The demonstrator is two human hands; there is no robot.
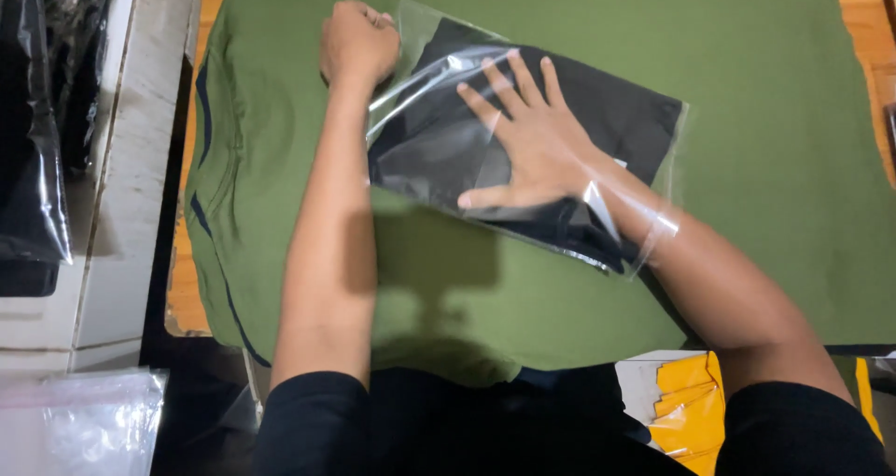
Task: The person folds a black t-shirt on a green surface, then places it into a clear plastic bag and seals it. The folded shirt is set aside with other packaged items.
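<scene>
1. Where the scene centres, a folded black garment inside a clear, glossy plastic bag [523, 149] lies flat on an olive-green cloth [765, 112] covering the work surface.
2. The bag's long axis runs slantwise, from its upper-left corner down to its open lower-right end.
3. The right hand [527, 149] is inside the bag, entering through that open end; its fingers [504, 89] are spread wide and pressed flat on the black garment, pointing toward the upper-left corner, thumb out to the left.
4. The left hand [357, 42] is a closed fist at the bag's upper-left corner; it appears to pinch the plastic edge, though the fingertips are hidden.
5. The garment therefore lies directly under the right fingers, and just to the right of and below the left fist. The right hand is the nearer to it.
6. Farther out: more bagged dark clothes [33, 131] at far left, loose clear bags [89, 425] at lower left, and yellow mailer envelopes [686, 401] near the right elbow.
</scene>
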